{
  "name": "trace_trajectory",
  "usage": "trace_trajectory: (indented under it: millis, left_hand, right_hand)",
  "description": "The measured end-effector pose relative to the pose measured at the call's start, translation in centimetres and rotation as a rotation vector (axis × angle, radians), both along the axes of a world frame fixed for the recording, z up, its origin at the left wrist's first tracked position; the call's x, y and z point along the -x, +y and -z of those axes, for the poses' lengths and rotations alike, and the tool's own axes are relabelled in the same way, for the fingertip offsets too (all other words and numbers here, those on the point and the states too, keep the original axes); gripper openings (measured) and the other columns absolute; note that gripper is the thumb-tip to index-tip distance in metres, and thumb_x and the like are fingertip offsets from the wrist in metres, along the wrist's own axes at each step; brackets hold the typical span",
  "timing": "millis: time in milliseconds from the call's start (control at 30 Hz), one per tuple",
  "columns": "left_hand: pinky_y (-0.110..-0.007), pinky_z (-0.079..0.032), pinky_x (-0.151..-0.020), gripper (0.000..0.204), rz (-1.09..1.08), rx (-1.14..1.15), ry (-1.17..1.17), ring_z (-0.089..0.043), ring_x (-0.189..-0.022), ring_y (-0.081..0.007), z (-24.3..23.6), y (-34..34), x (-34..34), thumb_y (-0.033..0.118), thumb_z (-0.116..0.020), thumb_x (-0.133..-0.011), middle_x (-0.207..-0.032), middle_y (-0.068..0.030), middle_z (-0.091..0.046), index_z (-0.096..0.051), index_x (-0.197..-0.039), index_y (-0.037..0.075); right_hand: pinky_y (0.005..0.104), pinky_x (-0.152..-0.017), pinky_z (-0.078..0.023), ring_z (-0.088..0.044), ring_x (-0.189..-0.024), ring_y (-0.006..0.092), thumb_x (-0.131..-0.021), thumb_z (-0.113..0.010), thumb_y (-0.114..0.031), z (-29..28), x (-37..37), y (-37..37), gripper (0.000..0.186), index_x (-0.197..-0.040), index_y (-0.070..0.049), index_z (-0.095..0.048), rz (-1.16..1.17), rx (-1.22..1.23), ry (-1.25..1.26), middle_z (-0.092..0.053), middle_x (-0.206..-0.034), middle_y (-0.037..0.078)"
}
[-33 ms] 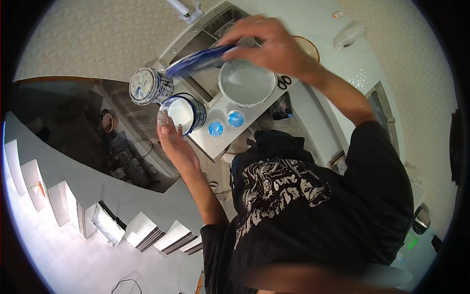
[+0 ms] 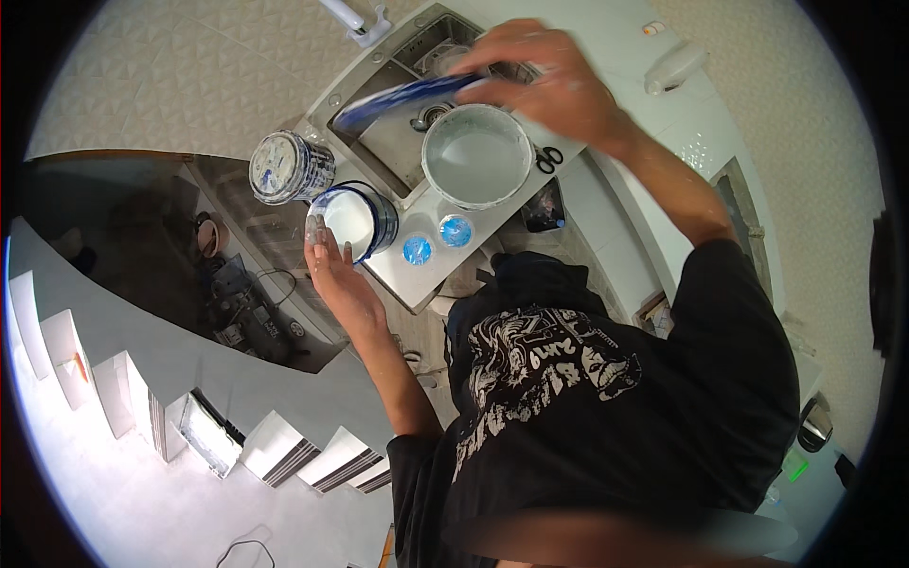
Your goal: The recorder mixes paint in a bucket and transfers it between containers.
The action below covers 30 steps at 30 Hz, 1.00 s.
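Two hands: right hand (image 2: 559, 85) pinches a blue lid (image 2: 407, 99) between thumb and fingers; left hand (image 2: 343, 284) has its fingers at the near-left rim of the blue-rimmed bucket (image 2: 387, 222), though I cannot tell how firmly.
Lid: tilted and motion-blurred, up over the sink (image 2: 379, 156).
Change: the lid has shifted rightward, away from the smeared can (image 2: 294, 168), and the sink's drain (image 2: 435, 112) now shows clear; the left hand sits much as before.
Meaning: the blue-rimmed bucket's white contents look fully uncovered.
Beside it: the smeared can, upright and close by; a large white bucket (image 2: 473, 202) of pale liquid to the right.
Tabletop (image 2: 405, 282): two blue discs (image 2: 417, 250) near the edge.
Farther right: black-handled scissors (image 2: 548, 159).
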<state>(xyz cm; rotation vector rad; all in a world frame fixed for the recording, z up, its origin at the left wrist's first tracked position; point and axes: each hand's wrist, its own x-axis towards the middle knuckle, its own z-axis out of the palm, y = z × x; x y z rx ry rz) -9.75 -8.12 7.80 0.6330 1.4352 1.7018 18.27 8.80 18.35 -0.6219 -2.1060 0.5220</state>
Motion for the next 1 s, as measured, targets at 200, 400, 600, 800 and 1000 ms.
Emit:
trace_trajectory:
  millis: [200,400,600,800,1000]
  left_hand:
    - [-0.049,-0.021,-0.11,0.06,-0.059,0.118,0.051,-0.034,-0.14,-0.0267,4.6,-2.4,3.4,0.045,-0.048,-0.097,-0.148,-0.0116,-0.044,-0.039,-0.144,0.008]
    - [-0.048,-0.026,-0.104,0.052,-0.21,0.268,0.06,-0.041,-0.135,-0.0244,7.8,-5.4,6.0,0.037,-0.053,-0.095,-0.142,-0.0107,-0.05,-0.046,-0.137,0.007]
    - [-0.048,-0.027,-0.102,0.045,-0.35,0.407,0.109,-0.045,-0.13,-0.0235,9.7,-8.3,7.1,0.038,-0.053,-0.094,-0.136,-0.0079,-0.055,-0.05,-0.129,0.01]
    - [-0.048,-0.027,-0.102,0.04,-0.418,0.484,0.13,-0.046,-0.13,-0.0223,11.0,-11.4,8.2,0.039,-0.054,-0.094,-0.134,-0.0056,-0.056,-0.053,-0.124,0.013]
    - [-0.047,-0.028,-0.102,0.042,-0.504,0.542,0.119,-0.048,-0.126,-0.0221,11.0,-14.2,8.3,0.038,-0.054,-0.094,-0.131,-0.0054,-0.057,-0.052,-0.127,0.012]
  right_hand:
    - [0.0363,-0.093,-0.043,-0.064,-0.097,0.0209,-0.072,-0.081,-0.023,7.5,-11.7,2.5,0.024,-0.093,-0.012,-0.076,0.472,-0.318,-0.343,-0.071,-0.096,0.003]
    - [0.0379,-0.102,-0.035,-0.06,-0.107,0.0185,-0.071,-0.079,-0.019,17.3,-19.3,5.8,0.02,-0.09,-0.015,-0.077,0.734,-0.197,-0.508,-0.071,-0.1,0.001]
    - [0.0396,-0.102,-0.034,-0.059,-0.107,0.0179,-0.071,-0.077,-0.018,22.8,-16.1,9.2,0.017,-0.088,-0.015,-0.077,0.737,-0.198,-0.464,-0.071,-0.096,0.0]
    - [0.0388,-0.103,-0.032,-0.059,-0.104,0.0157,-0.069,-0.077,-0.02,28.3,-10.2,14.6,0.012,-0.08,-0.017,-0.076,0.763,-0.209,-0.436,-0.07,-0.089,-0.003]
    - [0.0548,-0.105,-0.028,-0.054,-0.114,0.0185,-0.077,-0.067,-0.027,33.1,-7.5,18.6,0.013,-0.084,-0.019,-0.075,0.938,-0.151,-0.735,-0.069,-0.098,-0.003]
